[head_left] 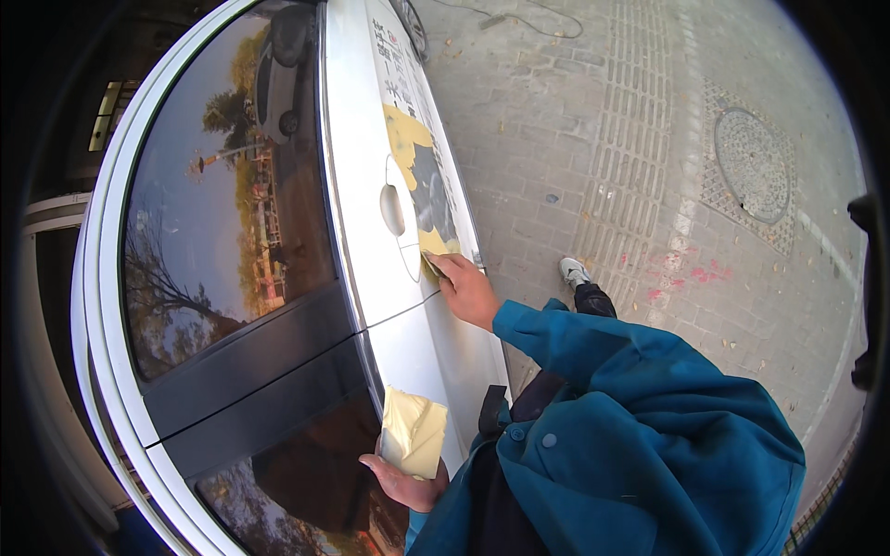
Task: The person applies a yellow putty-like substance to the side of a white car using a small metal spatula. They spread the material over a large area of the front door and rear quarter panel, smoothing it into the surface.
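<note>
Your right hand (pixel 470 291) held a small thin tool (pixel 430 265) against the white car door (pixel 362 176), close to the door edge nearest you. It was at the near end of the yellow paste (pixel 405 132), which lay at both ends of a gray patch (pixel 429 188), beside the door handle (pixel 392 211). Your left hand (pixel 408 485) held a squarish plate (pixel 414 434) covered with pale yellow stuff.

The door (pixel 362 185) is white, the filler (pixel 402 130) mustard yellow, the patch (pixel 430 193) dark grey, the putty (pixel 414 428) pale yellow, the jacket (pixel 649 435) teal, the paving (pixel 519 167) grey, and the shoe (pixel 575 271) white, apparently with darker markings.
</note>
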`<state>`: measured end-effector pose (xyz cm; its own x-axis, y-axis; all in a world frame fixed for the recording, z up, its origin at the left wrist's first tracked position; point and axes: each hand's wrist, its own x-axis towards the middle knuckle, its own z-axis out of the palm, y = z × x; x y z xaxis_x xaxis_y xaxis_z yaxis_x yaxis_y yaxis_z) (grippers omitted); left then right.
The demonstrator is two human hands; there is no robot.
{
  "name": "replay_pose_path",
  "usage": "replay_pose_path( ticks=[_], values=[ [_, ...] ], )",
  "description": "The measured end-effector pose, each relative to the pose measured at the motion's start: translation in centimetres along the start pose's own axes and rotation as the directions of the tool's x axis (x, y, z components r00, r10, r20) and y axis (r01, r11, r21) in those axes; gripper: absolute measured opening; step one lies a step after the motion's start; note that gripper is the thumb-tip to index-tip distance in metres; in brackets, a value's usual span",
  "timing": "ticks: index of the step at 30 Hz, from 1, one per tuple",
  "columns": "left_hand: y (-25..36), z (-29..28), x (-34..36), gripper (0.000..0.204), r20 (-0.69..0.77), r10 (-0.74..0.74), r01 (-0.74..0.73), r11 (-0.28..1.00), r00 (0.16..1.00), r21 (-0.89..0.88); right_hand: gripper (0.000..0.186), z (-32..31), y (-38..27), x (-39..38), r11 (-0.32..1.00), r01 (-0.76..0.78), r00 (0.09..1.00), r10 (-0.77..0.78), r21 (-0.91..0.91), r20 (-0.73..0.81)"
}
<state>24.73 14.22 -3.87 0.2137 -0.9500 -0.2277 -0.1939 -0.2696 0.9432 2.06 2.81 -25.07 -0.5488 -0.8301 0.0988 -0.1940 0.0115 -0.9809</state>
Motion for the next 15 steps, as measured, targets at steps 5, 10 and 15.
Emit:
replay_pose_path(
  ticks=[5,10,15],
  values=[
    [-0.2,-0.6,0.2,0.078,0.118,-0.039,0.078,0.935,0.992,-0.347,0.057,0.9,-0.3,-2.3,0.999,0.019,1.000,-0.019,-0.034,-0.023],
    [-0.2,-1.0,0.0,0.080,0.118,-0.053,0.090,0.936,0.992,-0.340,0.059,2.0,-0.7,-4.0,0.998,0.046,0.999,-0.046,-0.033,-0.028],
    [-0.2,-1.1,-0.1,0.080,0.123,0.023,-0.009,0.993,0.992,-0.118,0.052,0.8,-0.8,-5.9,0.999,0.053,0.998,-0.053,-0.005,0.024]
  ],
)
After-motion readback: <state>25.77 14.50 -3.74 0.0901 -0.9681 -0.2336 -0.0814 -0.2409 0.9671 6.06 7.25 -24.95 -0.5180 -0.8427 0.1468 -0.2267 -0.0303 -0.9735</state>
